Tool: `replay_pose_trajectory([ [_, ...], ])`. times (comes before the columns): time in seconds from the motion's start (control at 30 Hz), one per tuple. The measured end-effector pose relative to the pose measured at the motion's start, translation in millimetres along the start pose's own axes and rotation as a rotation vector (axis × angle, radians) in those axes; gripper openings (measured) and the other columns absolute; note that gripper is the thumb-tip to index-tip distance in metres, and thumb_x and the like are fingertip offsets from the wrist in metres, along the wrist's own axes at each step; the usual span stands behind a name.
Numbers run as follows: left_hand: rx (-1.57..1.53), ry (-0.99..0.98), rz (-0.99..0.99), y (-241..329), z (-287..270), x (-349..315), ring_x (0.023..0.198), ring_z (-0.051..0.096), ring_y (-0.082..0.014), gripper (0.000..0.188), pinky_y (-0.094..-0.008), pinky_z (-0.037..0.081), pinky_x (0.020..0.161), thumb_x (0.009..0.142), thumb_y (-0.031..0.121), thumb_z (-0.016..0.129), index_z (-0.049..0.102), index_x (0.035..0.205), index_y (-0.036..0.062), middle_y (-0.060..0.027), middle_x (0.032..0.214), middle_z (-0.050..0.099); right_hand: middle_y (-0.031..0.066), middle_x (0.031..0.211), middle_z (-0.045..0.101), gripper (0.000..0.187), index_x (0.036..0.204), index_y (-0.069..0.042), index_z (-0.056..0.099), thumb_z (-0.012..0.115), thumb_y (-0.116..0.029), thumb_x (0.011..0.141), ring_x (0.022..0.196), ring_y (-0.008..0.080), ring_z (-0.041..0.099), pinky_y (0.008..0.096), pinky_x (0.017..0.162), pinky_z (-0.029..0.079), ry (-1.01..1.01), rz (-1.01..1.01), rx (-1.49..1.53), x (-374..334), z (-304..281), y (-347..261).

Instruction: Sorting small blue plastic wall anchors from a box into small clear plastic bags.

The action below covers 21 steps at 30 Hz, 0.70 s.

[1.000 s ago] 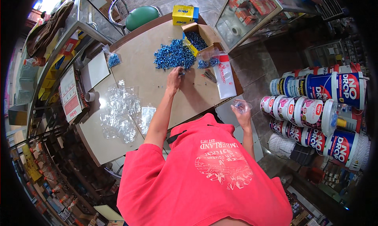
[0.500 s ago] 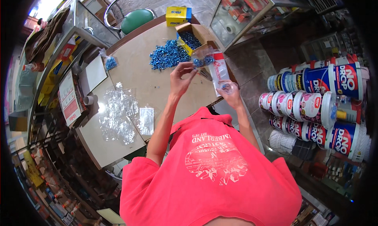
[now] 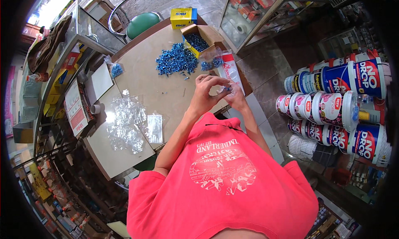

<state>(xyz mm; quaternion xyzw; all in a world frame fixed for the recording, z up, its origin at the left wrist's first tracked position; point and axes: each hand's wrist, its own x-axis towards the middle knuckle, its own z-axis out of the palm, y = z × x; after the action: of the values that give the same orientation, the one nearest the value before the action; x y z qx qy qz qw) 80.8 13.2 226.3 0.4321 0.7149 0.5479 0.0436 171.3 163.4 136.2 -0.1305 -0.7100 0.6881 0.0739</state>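
Observation:
My right hand [image 3: 237, 98] grips a small clear plastic bag [image 3: 235, 88] near the table's right edge. Beside it my left hand [image 3: 206, 92] has its thumb and fingers curled into a ring, the tips meeting at the bag's mouth. Small blue bits show at those fingertips; whether they are pinched or inside the bag I cannot tell. Just beyond the hands lie filled clear bags of blue screws [image 3: 212, 64] and a red and white plastic packet [image 3: 231, 66]. A loose heap of blue screws [image 3: 176, 60] spreads to the left of these.
An open carton [image 3: 193, 29] of blue screws and a yellow-blue box [image 3: 181, 18] stand at the far edge. Flat clear bags [image 3: 124, 124] cover the left side, near a filled bag [image 3: 116, 69]. Stacked paint buckets [image 3: 332, 108] stand right; a green chair [image 3: 142, 24] is beyond.
My left hand has moved right and slightly nearer, from beside the screw heap to the small bag. My right hand keeps the bag, shifted slightly left. The view has tilted a little.

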Motion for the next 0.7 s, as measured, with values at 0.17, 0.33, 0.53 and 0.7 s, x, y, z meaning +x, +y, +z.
replay_pose_trajectory([
  [0.17,0.006,0.012,-0.027,3,-3,2,0.094,0.061,-0.0197,0.036,-0.0330,0.039,0.090,0.066,0.008,0.077,0.064,0.100,0.0087,-0.0025,0.098,0.067,0.0053,0.095,0.062,0.040,0.113,0.000,0.052,0.061,-0.001,0.073,0.085,0.0079,0.056,0.0223,0.074,0.046,-0.082,0.051,0.377,9,9,1],
  [0.33,-0.226,0.229,-0.172,-14,-8,-1,0.091,0.062,-0.0160,0.036,-0.0295,0.047,0.082,0.071,0.008,0.076,0.062,0.104,0.0050,-0.0066,0.099,0.066,0.0027,0.088,0.063,0.036,0.109,-0.003,0.057,0.070,-0.008,0.076,0.080,0.0077,0.057,0.0226,0.071,0.047,-0.062,0.039,-0.019,20,3,-1],
  [0.53,-0.115,0.363,-0.507,-114,-12,-42,0.088,0.064,-0.0172,0.025,-0.0292,0.050,0.078,0.077,0.012,0.071,0.062,0.098,0.0014,-0.0093,0.094,0.067,0.0026,0.084,0.064,0.036,0.107,-0.003,0.058,0.074,-0.012,0.076,0.078,0.0083,0.058,0.0239,0.070,0.048,-0.056,-0.014,-0.191,26,-17,2],
  [0.7,0.140,0.228,-0.571,-168,-3,-61,0.088,0.065,-0.0225,0.027,-0.0317,0.051,0.078,0.076,0.012,0.071,0.062,0.100,0.0033,-0.0098,0.096,0.067,0.0041,0.088,0.065,0.035,0.106,-0.002,0.058,0.073,-0.012,0.076,0.080,0.0087,0.059,0.0242,0.072,0.048,-0.106,0.073,-0.191,34,-39,10],
])
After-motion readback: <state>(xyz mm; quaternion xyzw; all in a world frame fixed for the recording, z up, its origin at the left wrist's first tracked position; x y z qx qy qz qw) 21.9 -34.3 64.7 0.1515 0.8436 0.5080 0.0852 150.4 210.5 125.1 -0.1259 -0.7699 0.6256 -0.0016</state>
